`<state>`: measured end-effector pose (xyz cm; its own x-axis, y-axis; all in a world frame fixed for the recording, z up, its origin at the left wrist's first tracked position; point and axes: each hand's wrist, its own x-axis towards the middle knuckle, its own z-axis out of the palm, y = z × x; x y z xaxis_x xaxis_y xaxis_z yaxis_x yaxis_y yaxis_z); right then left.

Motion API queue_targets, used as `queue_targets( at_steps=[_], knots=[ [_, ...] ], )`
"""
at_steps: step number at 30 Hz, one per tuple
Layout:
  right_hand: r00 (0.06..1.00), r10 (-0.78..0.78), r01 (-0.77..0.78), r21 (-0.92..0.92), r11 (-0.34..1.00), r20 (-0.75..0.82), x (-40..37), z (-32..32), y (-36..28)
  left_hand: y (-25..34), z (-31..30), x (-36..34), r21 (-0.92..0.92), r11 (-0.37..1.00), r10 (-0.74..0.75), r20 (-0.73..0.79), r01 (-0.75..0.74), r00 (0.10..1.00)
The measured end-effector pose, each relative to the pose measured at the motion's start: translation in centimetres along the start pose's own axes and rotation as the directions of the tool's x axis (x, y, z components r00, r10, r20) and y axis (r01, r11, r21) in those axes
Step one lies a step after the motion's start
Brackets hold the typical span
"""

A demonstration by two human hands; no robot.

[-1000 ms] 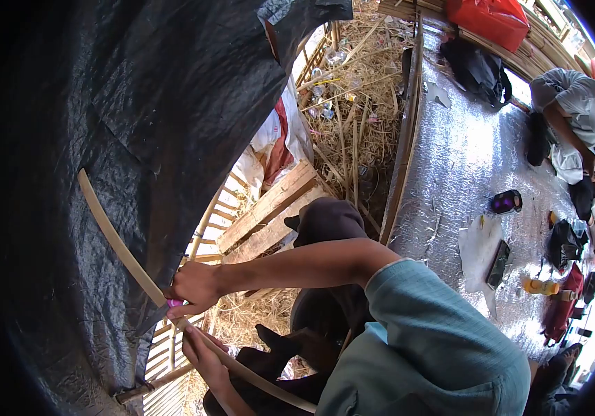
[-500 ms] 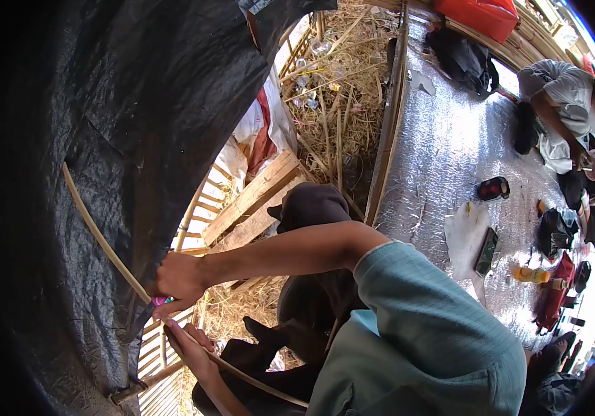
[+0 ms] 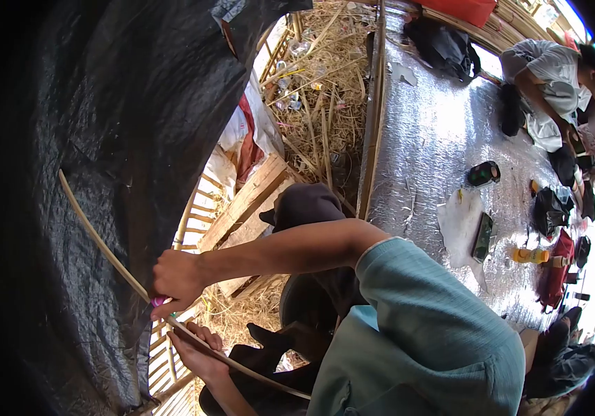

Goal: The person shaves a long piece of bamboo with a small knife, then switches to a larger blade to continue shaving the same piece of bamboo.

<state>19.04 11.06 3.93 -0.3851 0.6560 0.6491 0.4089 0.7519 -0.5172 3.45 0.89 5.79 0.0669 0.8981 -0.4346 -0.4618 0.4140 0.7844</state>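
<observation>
A long, thin, pale bamboo strip (image 3: 99,239) runs slantwise from the upper left, through both hands, to my lap. My right hand (image 3: 176,277) is closed at the strip, with a small pink-purple piece, apparently a knife handle (image 3: 157,301), showing under its fingers; the blade is hidden. Just below, my left hand (image 3: 204,353) grips the strip, fingers curled around it. A flat, dark brown piece (image 3: 197,340) lies along the strip at the left palm. My knees, in dark trousers (image 3: 308,208), are beneath the arms.
Black plastic sheeting (image 3: 96,125) hangs at left. Wooden planks (image 3: 249,201) and straw (image 3: 321,104) lie beyond my knees. On the silvery mat (image 3: 415,145) are a dark can (image 3: 483,173), a phone (image 3: 482,237) and a yellow bottle (image 3: 530,256). Another person (image 3: 547,76) sits at upper right.
My left hand has shifted slightly down and right, leaving a little more strip showing between the hands. The background has slid left in view. The dark blade-like shape below my right hand no longer shows.
</observation>
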Motion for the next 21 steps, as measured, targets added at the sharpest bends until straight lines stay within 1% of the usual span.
queue_targets(
  at_steps=[2,3,4,6,8,10,11,12,13,14,15,16,17,18,19,20,21],
  knots=[
    [0.999,0.004,-0.003,0.029,1.000,-0.035,0.1,-0.1,0.0,0.1,-0.1,0.3,-0.005,0.999,0.038,-0.091,-0.039,0.995],
    [0.999,0.003,-0.002,0.028,1.000,-0.039,0.2,0.0,-0.1,0.0,-0.4,0.5,0.029,0.998,0.064,-0.077,-0.062,0.995],
    [0.999,0.000,0.001,0.028,1.000,-0.042,0.3,0.0,-0.2,0.2,-0.8,0.6,0.018,0.998,0.057,-0.030,-0.056,0.998],
    [0.998,0.025,-0.023,0.039,0.999,-0.065,0.3,0.1,-0.4,0.2,-1.1,0.6,0.017,0.997,0.074,-0.041,-0.073,0.996],
    [0.996,0.018,-0.013,0.060,0.998,-0.091,0.6,0.5,-0.6,0.4,-2.2,0.9,-0.079,0.996,0.054,0.039,-0.051,0.998],
    [1.000,0.021,-0.021,0.009,1.000,-0.006,0.9,0.3,-0.6,0.8,-2.2,0.6,-0.123,0.992,0.014,-0.020,-0.017,1.000],
    [0.998,0.043,-0.042,-0.022,0.999,0.052,1.0,0.6,-0.5,0.8,-2.2,0.5,-0.105,0.994,0.021,-0.049,-0.026,0.999],
    [0.998,0.026,-0.026,-0.007,1.000,0.050,1.1,1.1,-0.3,0.7,-2.1,0.4,-0.089,0.995,0.032,-0.083,-0.040,0.996],
    [0.990,0.032,-0.027,-0.035,0.999,0.139,1.2,1.1,-0.2,0.3,-2.8,0.8,-0.086,0.996,0.028,-0.094,-0.036,0.995],
    [0.987,0.054,-0.060,0.036,0.998,0.150,1.2,1.1,-0.3,0.3,-3.3,0.9,-0.086,0.996,0.025,-0.108,-0.034,0.994],
    [0.980,0.028,-0.031,0.009,0.999,0.199,1.1,1.7,0.2,0.4,-2.7,0.6,-0.057,0.997,0.036,-0.138,-0.044,0.990],
    [0.969,0.033,-0.033,-0.004,0.999,0.246,1.2,1.6,0.2,0.4,-1.9,0.4,-0.029,0.998,0.045,-0.166,-0.051,0.985],
    [0.973,0.001,-0.001,0.002,1.000,0.229,1.1,1.8,0.3,0.6,-1.6,0.2,-0.036,0.998,0.039,-0.147,-0.044,0.988],
    [0.991,-0.041,0.031,0.081,0.996,0.131,1.2,0.9,-0.6,0.8,-1.5,0.1,-0.040,0.999,0.028,-0.121,-0.033,0.992],
    [0.991,-0.057,0.041,0.133,0.990,0.124,1.1,1.0,-0.6,0.6,-1.8,0.3,-0.044,0.998,0.031,-0.129,-0.037,0.991],
    [0.988,-0.093,0.081,0.102,0.991,0.125,1.0,0.8,-0.7,0.5,-2.1,0.6,-0.047,0.998,0.029,-0.130,-0.035,0.991],
    [0.976,-0.074,0.058,0.084,0.995,0.203,0.8,0.7,-0.7,0.6,-2.3,0.6,-0.010,0.999,0.035,-0.107,-0.037,0.994]
  ],
)
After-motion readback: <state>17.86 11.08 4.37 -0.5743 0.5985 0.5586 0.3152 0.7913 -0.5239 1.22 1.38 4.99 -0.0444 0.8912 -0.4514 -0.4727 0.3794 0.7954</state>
